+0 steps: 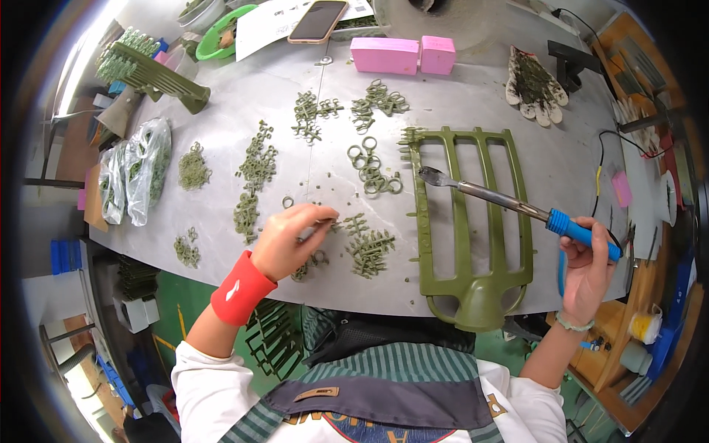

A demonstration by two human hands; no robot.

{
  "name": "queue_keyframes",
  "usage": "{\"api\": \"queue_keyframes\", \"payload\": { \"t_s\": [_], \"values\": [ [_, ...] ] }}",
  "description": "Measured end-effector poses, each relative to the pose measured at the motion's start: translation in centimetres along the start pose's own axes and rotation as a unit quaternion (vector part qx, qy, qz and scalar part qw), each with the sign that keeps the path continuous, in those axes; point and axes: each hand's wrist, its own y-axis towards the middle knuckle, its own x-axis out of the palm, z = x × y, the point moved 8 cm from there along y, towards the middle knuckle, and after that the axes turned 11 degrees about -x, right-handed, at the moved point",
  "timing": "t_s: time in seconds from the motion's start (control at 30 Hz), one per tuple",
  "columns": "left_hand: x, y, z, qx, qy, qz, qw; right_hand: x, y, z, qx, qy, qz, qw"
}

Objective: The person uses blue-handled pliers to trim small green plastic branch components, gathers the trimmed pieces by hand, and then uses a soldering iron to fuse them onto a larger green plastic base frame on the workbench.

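Note:
My left hand [289,240], with a red wristband, pinches thin metal tweezers [325,224] over small olive-green plastic parts [367,247] on the grey table. My right hand [588,267] grips the blue handle of a soldering iron [509,204]. Its metal shaft reaches left, and the flat tip hovers by the top left of a large olive-green plastic frame [473,221] lying on the table. The tip and the tweezers are well apart.
Heaps of green rings and small parts [257,166] are spread over the grey table [473,96]. Two pink blocks [402,55], a phone [317,21], a work glove [533,85], bags of parts [136,177] and another green frame [151,74] lie around the edges.

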Motion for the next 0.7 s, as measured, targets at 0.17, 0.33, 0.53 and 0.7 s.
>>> {"api": "queue_keyframes", "payload": {
  "t_s": [0.17,0.33,0.53,0.7],
  "values": [
    [-0.1,1.5,-2.4,-0.231,-0.141,-0.057,0.961,-0.2,0.0,0.2,0.003,0.004,0.003,1.0],
    [0.1,2.4,-2.7,-0.271,-0.304,-0.082,0.909,-0.3,0.0,0.2,0.0,0.001,-0.004,1.0],
    [0.2,5.3,0.3,-0.156,-0.291,-0.084,0.94,0.0,0.1,0.3,0.005,0.004,-0.008,1.0],
    [0.6,9.8,4.8,-0.047,-0.166,0.013,0.985,0.8,0.6,0.5,0.0,0.004,-0.02,1.0]
  ]
}}
